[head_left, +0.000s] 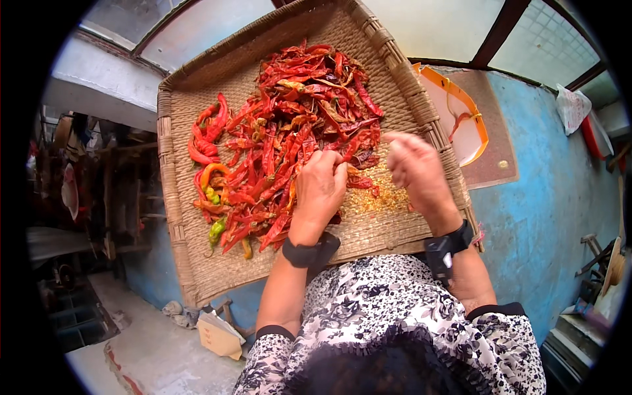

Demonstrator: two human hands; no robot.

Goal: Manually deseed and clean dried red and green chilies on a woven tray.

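Note:
A heap of dried red chili peppers (280, 148) covers much of the square woven tray (411, 76) before me. My left hand (319, 187) is over the right side of the heap, its fingers curled closed; what they hold is hidden beneath the hand. To its right, my right hand (421, 174) is raised over the tray's right side, its fingers bent and smeared by motion. Loose yellow chili seeds (378, 199) lie between and below the hands. Fresher red peppers (209, 135) and a green pepper (217, 229) lie along the heap's left edge.
Beyond the tray's right rim stands an orange-rimmed container (484, 128) with a red pepper piece, on a brown mat (494, 158). Cardboard (220, 336) lies on the floor at lower left. Windows and a white ledge border the far side. Cluttered shelves stand left.

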